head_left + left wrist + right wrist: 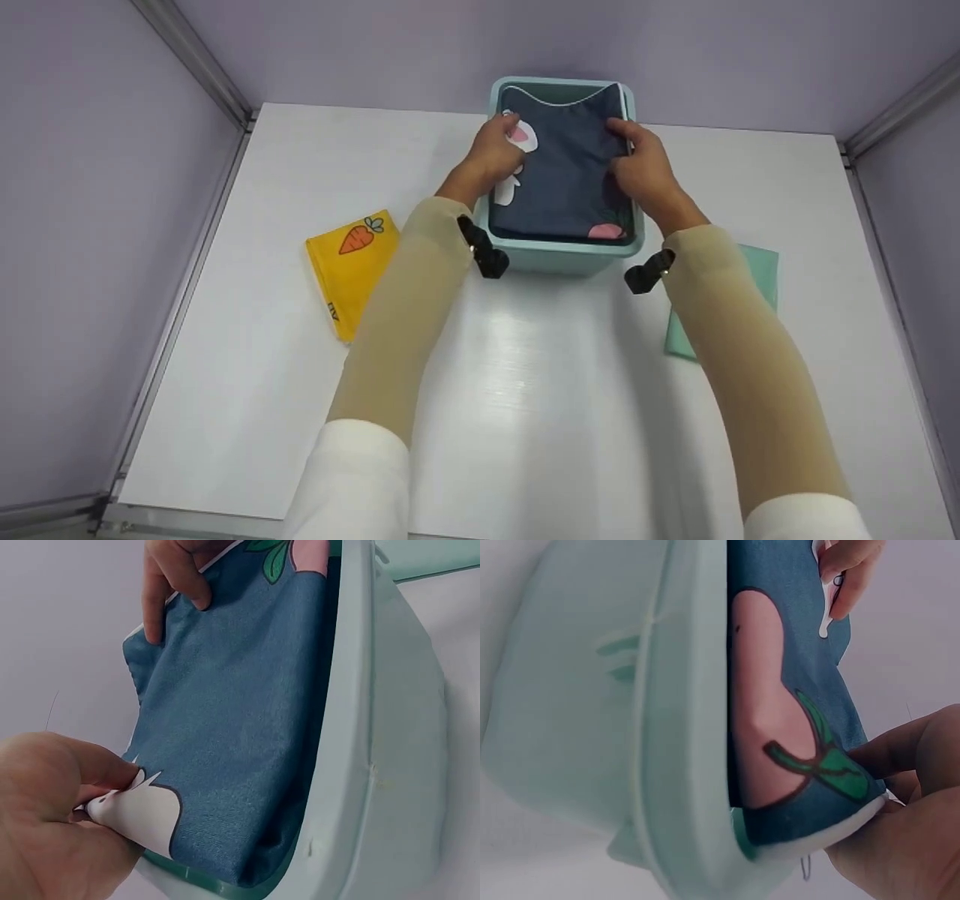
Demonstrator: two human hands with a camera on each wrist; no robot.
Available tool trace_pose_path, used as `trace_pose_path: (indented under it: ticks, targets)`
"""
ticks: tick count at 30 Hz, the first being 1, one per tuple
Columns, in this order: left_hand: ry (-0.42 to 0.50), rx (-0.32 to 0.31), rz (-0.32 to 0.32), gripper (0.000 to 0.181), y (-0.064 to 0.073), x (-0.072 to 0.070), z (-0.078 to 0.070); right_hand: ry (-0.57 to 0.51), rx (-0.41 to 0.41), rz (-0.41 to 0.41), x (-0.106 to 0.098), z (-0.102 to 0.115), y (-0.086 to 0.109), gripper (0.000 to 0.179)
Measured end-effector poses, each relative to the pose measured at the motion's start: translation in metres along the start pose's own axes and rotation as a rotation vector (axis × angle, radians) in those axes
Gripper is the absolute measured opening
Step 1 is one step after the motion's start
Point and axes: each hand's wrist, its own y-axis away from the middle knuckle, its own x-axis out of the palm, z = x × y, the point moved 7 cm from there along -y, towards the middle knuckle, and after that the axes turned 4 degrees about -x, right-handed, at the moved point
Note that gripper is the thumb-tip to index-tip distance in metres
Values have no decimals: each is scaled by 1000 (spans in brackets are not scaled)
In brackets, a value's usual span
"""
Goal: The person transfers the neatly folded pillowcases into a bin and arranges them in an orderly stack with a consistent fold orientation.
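A folded dark blue cloth [566, 165] with a curved, white-trimmed edge and white, pink and green prints lies in the mouth of a pale green plastic bin [555, 257]. My left hand [495, 154] pinches its left edge between thumb and fingers, over a white print; the left wrist view shows this hand [67, 817] close. On the opposite side, my right hand [646, 166] pinches the right edge, and in the right wrist view that hand [907, 817] grips beside the green print. The cloth hides most of the bin's inside.
A folded yellow cloth [349, 262] with a carrot print lies on the white table [517, 420] at the left. To the right, a folded mint-green cloth [761, 270] is partly covered by my right forearm. Pale walls [420, 52] stand behind the bin and at both sides.
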Motion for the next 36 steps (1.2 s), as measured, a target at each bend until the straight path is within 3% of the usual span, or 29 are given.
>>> trace_pose_path:
  ticks: [3,10,15,27,36]
  targets:
    - [15,-1,-9,70,-1,0,0,21,-2,1,1,0,1,72]
    - [115,46,-31,65,7,1,-9,266,-122,-81,-5,6,4,63]
    - [134,72,8,63,10,6,-13,277,-124,-87,-7,5,6,63]
    - [148,92,4,60,7,5,-13,274,-111,-71,-6,3,4,64]
    - [94,116,-17,52,11,7,-17,308,-119,-46,-5,3,4,63]
